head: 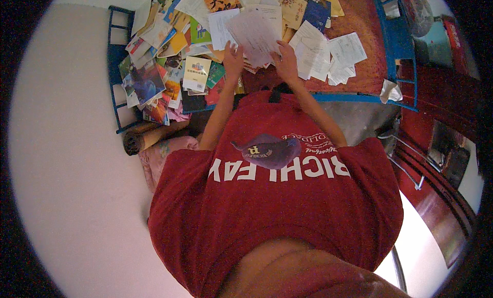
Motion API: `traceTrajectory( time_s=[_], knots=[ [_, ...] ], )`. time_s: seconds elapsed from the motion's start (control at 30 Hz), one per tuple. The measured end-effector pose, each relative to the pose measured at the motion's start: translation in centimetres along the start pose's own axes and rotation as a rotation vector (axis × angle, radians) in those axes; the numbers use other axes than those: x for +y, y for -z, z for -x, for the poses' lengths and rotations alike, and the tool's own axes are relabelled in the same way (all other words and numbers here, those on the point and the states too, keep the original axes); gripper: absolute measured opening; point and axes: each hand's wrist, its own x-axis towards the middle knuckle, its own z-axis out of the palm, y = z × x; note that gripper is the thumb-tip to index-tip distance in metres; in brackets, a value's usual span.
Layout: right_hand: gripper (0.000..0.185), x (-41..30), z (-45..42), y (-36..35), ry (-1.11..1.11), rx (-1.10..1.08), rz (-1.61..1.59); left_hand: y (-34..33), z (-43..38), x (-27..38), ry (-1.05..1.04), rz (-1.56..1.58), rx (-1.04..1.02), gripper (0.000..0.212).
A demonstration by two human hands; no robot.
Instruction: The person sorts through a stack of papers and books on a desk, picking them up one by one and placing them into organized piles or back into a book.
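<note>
A thin sheet of paper with faint handwriting (254, 36) is spread between my two hands, above a heap of papers and books. My left hand (233, 61) grips its lower left edge, with the fingers curled. At the lower right edge my right hand (285, 63) pinches the same sheet between thumb and fingers. Under its left side lies a printed white page (222, 26). A larger pale sheet (274, 13) shows behind it. To the left of my left hand is a cream-covered book (197, 73), beside a green booklet (215, 74).
Loose papers (310, 51) and folded sheets (346, 53) lie on the right. Books and magazines (144, 80) pile up on the left. Blue metal bed rails (402, 72) bound the bed at both ends. A rolled mat (142, 138) sits low at the left wall.
</note>
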Motion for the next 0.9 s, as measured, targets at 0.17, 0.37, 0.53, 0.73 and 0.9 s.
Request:
traceTrajectory(
  time_s=[0.17, 0.37, 0.53, 0.73, 0.9],
  knots=[
    [0.018, -2.0, -2.2, 4.0, -0.281, -0.466, -0.231, 2.6, -2.1, -2.1, -0.310, -0.426, 0.205, 0.084],
    [0.020, -1.7, -4.1, 7.0, 0.040, -0.656, -0.211, 6.9, -2.6, 2.0, -0.339, -0.099, -0.197, 0.075],
    [0.025, 0.4, -4.0, 5.0, -0.161, -0.417, -0.292, 8.1, 0.0, 2.1, 0.127, 0.066, -0.577, 0.039],
    [0.024, 0.0, -3.7, -1.2, -0.159, -0.447, -0.238, 9.3, 4.0, -2.3, -0.005, -0.214, -0.332, 0.038],
    [0.018, 1.0, -2.5, -9.4, -0.490, -0.500, -0.693, 11.8, 6.7, -6.6, 0.289, -0.259, 0.158, 0.036]
  ],
)
